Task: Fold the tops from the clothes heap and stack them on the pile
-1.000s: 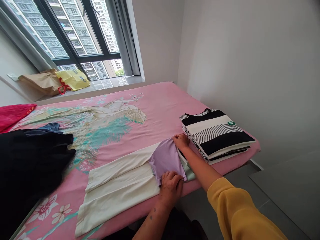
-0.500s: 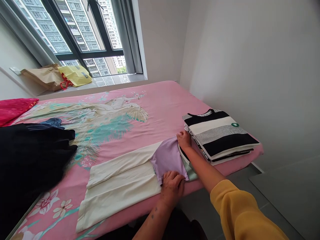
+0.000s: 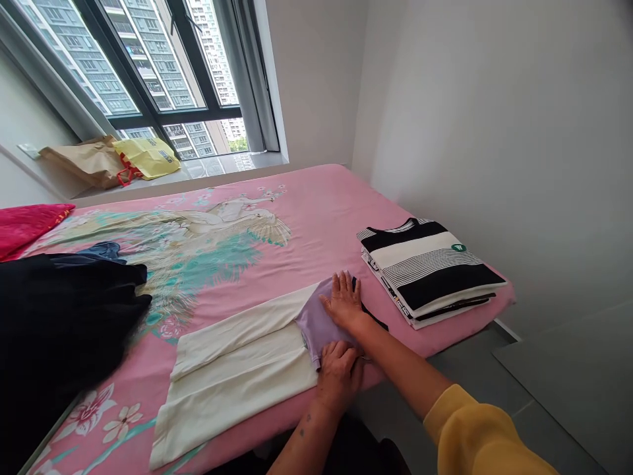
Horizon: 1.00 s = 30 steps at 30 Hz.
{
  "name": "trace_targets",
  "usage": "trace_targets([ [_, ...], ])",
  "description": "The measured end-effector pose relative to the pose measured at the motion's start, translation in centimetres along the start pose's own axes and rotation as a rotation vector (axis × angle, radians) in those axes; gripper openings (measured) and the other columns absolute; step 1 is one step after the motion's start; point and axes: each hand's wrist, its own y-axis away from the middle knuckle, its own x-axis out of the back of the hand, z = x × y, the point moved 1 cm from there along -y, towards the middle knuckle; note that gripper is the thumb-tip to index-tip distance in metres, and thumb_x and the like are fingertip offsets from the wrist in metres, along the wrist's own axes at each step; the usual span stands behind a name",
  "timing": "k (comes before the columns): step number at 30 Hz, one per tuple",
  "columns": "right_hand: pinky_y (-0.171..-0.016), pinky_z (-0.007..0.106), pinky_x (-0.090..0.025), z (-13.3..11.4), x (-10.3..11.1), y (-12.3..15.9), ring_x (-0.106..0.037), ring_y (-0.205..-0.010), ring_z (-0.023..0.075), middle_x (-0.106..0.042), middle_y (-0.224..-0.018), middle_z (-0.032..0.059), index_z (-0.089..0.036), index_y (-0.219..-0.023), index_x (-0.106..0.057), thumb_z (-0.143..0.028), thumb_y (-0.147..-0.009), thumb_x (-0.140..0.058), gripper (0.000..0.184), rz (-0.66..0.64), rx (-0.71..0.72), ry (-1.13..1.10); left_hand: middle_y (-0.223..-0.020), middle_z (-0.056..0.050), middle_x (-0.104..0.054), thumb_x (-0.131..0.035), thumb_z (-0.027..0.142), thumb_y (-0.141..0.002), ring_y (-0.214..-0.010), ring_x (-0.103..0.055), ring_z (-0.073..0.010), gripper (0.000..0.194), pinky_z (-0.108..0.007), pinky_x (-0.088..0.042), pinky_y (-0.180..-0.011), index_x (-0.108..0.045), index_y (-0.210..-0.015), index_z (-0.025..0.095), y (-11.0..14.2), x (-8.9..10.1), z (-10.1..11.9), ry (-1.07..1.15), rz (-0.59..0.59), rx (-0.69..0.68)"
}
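A cream garment (image 3: 232, 369) with a lilac top part (image 3: 314, 323) lies flat on the pink bedsheet (image 3: 306, 231) near the bed's front edge. My right hand (image 3: 342, 300) lies flat on the lilac part with fingers spread, open. My left hand (image 3: 339, 369) presses on the lilac part's near edge, fingers curled down on the cloth. A black strip of fabric (image 3: 373, 318) shows just right of my right wrist.
A folded stack topped by a black-and-white striped shirt (image 3: 429, 267) sits at the bed's right corner. A black clothes pile (image 3: 59, 316) and a red cloth (image 3: 27, 224) lie at the left. Brown and yellow bags (image 3: 119, 161) rest on the windowsill. White wall at right.
My right hand moved left from the lilac part's far right corner, next to the striped stack, onto its middle. The pale green edge at the right is now covered. The left hand stayed.
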Motion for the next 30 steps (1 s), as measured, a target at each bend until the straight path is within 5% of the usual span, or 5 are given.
trace_targets([
  [3,-0.11,0.053,0.008,-0.4,0.2,0.3,-0.001,-0.141,0.0261,-0.011,-0.153,0.0134,-0.009,-0.147,-0.013,-0.061,-0.088,-0.025,0.079,-0.08,0.115,-0.02,-0.083,-0.004,-0.061,-0.051,0.021,-0.085,-0.083,-0.054,-0.0195,0.014,-0.035,-0.04,-0.074,-0.064,-0.084,0.023,0.0,0.1,0.1,-0.016,0.016,-0.003],
  [17,-0.11,0.053,0.004,1.1,1.1,-1.1,0.002,-0.141,0.0254,-0.004,-0.154,0.0134,-0.006,-0.146,-0.009,-0.06,-0.087,-0.026,0.082,-0.086,-0.089,-0.059,-0.086,-0.004,-0.063,-0.048,0.019,-0.086,-0.084,-0.055,-0.0188,0.017,-0.034,-0.04,-0.076,-0.064,-0.089,0.024,0.2,0.4,0.3,0.007,0.02,-0.023],
  [23,-0.11,0.053,0.009,-0.6,1.8,0.7,-0.012,-0.139,0.0279,-0.025,-0.149,0.0165,-0.007,-0.145,-0.022,-0.057,-0.088,-0.029,0.076,-0.092,0.11,-0.034,-0.083,-0.005,-0.062,-0.051,0.02,-0.084,-0.083,-0.054,-0.0201,0.014,-0.035,-0.04,-0.075,-0.064,-0.086,0.023,0.2,-0.1,-0.1,-0.013,0.044,-0.033],
  [28,-0.108,0.058,0.004,-0.2,1.9,0.4,-0.014,-0.137,0.0336,-0.025,-0.147,0.0216,-0.004,-0.141,-0.03,-0.057,-0.088,-0.033,0.075,-0.042,-0.055,0.02,-0.084,-0.004,-0.062,-0.049,0.019,-0.085,-0.082,-0.054,-0.0194,0.016,-0.034,-0.039,-0.075,-0.064,-0.087,0.024,0.2,-0.1,0.0,-0.016,0.022,-0.035],
  [30,-0.108,0.057,0.006,-0.2,1.9,0.1,-0.013,-0.137,0.0317,-0.03,-0.146,0.0194,-0.008,-0.141,-0.031,-0.056,-0.089,-0.031,0.071,0.005,0.006,0.034,-0.084,-0.004,-0.062,-0.05,0.019,-0.085,-0.082,-0.054,-0.0193,0.015,-0.034,-0.039,-0.075,-0.064,-0.087,0.024,0.2,0.0,0.0,-0.015,0.027,-0.039],
])
